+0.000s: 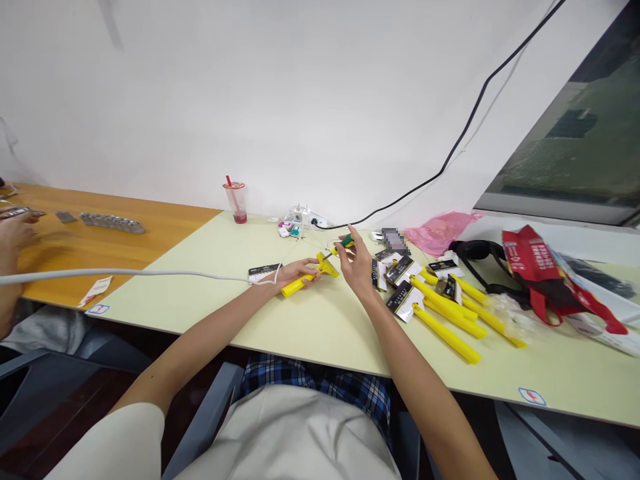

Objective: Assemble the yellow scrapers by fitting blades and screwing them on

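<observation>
My left hand is closed round a yellow scraper, whose wide yellow head points away to the right. A screwdriver with a green and yellow handle is gripped by the fingers of my right hand. Its metal shaft slants down to the left and its tip meets the scraper head; whether it sits in a screw is too small to tell. A black and white packaging card lies beside my left wrist, where a white cable also runs across.
Several yellow handles and cards lie to the right, near a red bag, black headphones and pink plastic. A cup with a straw and a power strip stand at the back. Another person's hand is far left.
</observation>
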`<state>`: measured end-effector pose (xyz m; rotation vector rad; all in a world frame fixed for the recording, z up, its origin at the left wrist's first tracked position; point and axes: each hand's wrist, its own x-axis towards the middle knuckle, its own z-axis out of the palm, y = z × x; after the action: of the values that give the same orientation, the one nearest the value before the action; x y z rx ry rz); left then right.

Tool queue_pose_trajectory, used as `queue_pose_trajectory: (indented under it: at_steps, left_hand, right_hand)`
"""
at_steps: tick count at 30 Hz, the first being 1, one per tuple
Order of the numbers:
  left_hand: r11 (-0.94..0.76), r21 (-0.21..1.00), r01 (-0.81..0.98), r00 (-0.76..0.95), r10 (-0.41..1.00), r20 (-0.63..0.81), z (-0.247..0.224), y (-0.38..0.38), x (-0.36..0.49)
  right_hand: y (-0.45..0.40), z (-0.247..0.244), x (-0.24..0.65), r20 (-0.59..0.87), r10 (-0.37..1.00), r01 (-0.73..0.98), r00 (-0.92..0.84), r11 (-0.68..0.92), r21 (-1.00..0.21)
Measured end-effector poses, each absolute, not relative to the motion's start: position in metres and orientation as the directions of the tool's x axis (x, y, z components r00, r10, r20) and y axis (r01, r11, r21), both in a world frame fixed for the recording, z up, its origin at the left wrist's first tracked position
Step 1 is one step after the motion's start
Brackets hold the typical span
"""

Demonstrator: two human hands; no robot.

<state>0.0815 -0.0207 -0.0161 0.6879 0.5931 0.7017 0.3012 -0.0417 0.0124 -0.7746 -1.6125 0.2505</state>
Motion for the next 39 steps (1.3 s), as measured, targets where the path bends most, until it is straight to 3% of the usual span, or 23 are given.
queue_pose_trajectory:
  at_steps: [12, 18, 23, 27, 30, 35, 39]
  left_hand:
    - [0.552, 0.727, -0.408, 0.580, 0.772, -0.261, -0.012, -0.023, 0.087]
    - [0.508, 0.640, -0.577, 0.474, 0.846, -0.244, -0.017, -0.019, 0.085]
    - [0.440, 0.582, -0.684, 0.406, 0.893, -0.197, -0.012, -0.029, 0.084]
    - [0.399, 0.552, -0.732, 0.350, 0.916, -0.198, -0.006, -0.034, 0.081]
    - [0.417, 0.532, -0.737, 0.341, 0.909, -0.240, -0.004, -0.032, 0.078]
    - [0.473, 0.454, -0.756, 0.352, 0.877, -0.328, -0.002, -0.028, 0.071]
    - [0.492, 0.458, -0.741, 0.364, 0.866, -0.342, 0.000, -0.029, 0.069]
  right_hand:
    - [-0.044, 0.011, 0.300, 0.785, 0.609, 0.242, -0.112, 0.783, -0.573]
    - [-0.001, 0.043, 0.305, 0.692, 0.668, 0.245, -0.275, 0.745, -0.621]
    - [0.044, 0.091, 0.289, 0.580, 0.625, 0.378, -0.523, 0.780, -0.500]
    - [0.058, 0.108, 0.270, 0.539, 0.627, 0.503, -0.563, 0.777, -0.379]
    - [0.058, 0.110, 0.261, 0.553, 0.584, 0.414, -0.594, 0.811, -0.413]
    - [0.064, 0.102, 0.253, 0.540, 0.586, 0.214, -0.604, 0.772, -0.598]
    - [0.072, 0.095, 0.252, 0.615, 0.556, 0.228, -0.559, 0.816, -0.531]
